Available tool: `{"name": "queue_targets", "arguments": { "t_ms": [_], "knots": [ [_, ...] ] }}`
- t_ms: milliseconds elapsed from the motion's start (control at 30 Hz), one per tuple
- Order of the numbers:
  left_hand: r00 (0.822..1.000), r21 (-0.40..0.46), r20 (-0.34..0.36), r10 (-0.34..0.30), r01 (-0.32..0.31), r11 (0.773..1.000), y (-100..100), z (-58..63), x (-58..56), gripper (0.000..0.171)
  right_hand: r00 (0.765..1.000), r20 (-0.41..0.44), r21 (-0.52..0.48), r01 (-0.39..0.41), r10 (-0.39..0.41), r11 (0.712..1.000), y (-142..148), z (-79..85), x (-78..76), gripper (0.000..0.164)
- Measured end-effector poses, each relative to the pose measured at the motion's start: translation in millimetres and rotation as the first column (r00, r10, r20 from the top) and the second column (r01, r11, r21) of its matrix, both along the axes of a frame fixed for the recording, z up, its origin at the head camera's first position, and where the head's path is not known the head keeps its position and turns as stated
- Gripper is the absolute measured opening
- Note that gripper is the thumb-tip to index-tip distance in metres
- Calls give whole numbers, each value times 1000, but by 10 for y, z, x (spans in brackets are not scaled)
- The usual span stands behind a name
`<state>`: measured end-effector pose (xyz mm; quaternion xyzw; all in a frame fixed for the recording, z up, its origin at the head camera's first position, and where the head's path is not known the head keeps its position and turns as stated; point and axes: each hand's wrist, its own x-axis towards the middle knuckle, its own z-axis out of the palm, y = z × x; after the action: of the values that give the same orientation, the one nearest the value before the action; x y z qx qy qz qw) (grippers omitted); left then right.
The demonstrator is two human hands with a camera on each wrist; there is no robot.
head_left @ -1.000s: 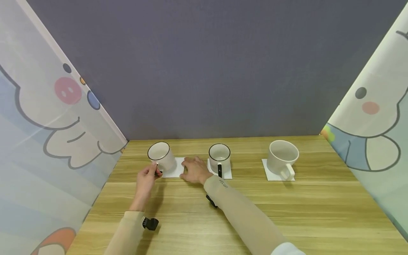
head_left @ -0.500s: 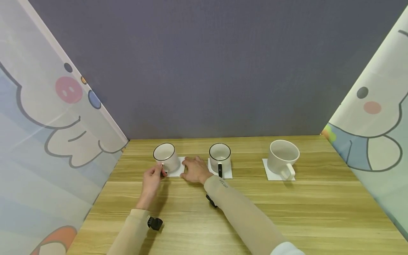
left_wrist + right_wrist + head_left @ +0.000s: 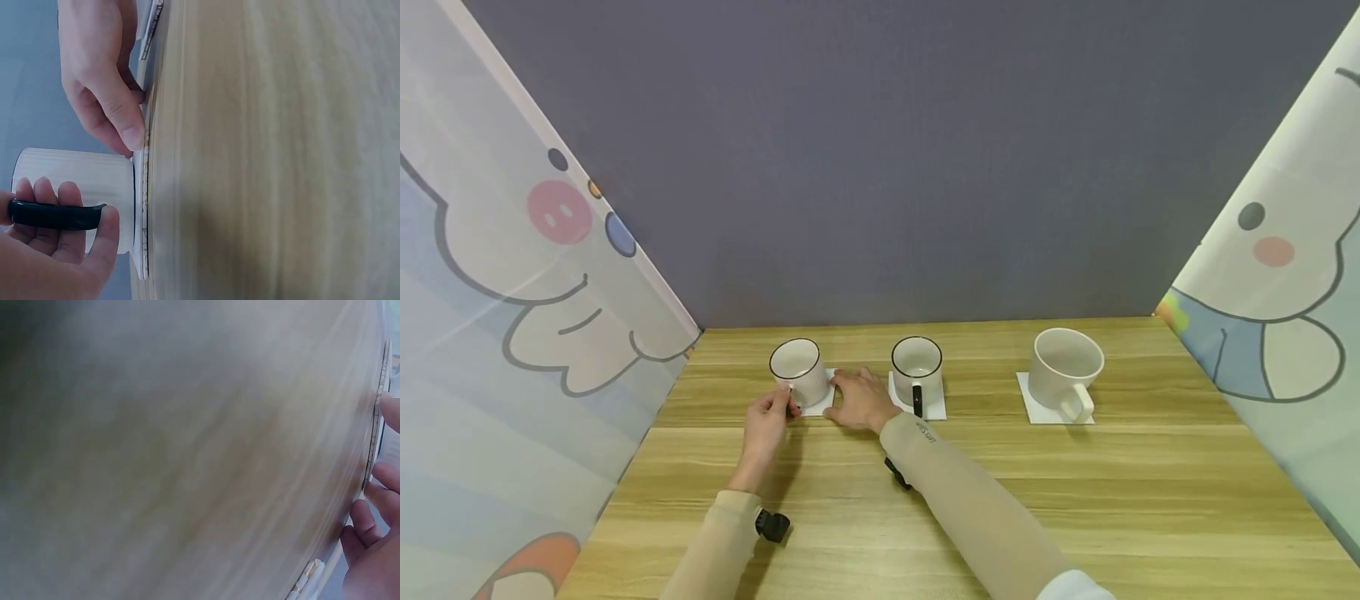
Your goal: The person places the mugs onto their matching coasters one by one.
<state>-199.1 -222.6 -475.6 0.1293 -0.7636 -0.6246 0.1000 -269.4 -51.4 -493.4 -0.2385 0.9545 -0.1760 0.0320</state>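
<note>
In the head view, a white mug (image 3: pixel 801 379) with a dark rim stands over a square white coaster (image 3: pixel 820 406) at the left of the table. My left hand (image 3: pixel 766 429) grips its black handle (image 3: pixel 56 215), fingers curled round it in the left wrist view. The mug's base is against the coaster or very close to it. My right hand (image 3: pixel 861 402) rests at the coaster's right edge, thumb near the front corner and fingers farther back. The right wrist view shows those fingers (image 3: pixel 384 478) only partly, at its right border.
A second dark-rimmed mug (image 3: pixel 917 367) with a black handle stands on a coaster (image 3: pixel 935 410) just right of my right hand. Farther right, a larger plain white mug (image 3: pixel 1063 371) sits on another coaster (image 3: pixel 1037 412). A dark wall (image 3: pixel 910 167) rises behind the wooden table (image 3: pixel 1000 492).
My left hand has carried the left mug rightward, farther over its coaster and closer to my right hand. The right hand has stayed at the coaster's edge.
</note>
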Motion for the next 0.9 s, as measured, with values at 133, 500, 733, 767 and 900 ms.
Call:
{"name": "queue_targets", "arguments": {
  "t_ms": [133,500,733,767,900],
  "knots": [
    [1000,16,-10,13,-13,1000,19,-16,-7,44,1000,3,-7,2,-2,1000,0,-4,3,60],
    [1000,19,-16,-10,11,1000,52,-35,-13,45,1000,4,-26,5,-5,1000,1,-4,24,61],
    [1000,-1,14,-26,26,1000,45,-26,-19,46,1000,10,-16,-11,11,1000,28,-1,20,62],
    [999,-5,17,-32,32,999,43,-23,-20,47,1000,9,-14,-14,14,1000,31,5,20,61],
    [998,-22,29,-62,63,998,23,-1,0,49,999,-24,10,-41,41,999,30,34,46,58]
  ]
}}
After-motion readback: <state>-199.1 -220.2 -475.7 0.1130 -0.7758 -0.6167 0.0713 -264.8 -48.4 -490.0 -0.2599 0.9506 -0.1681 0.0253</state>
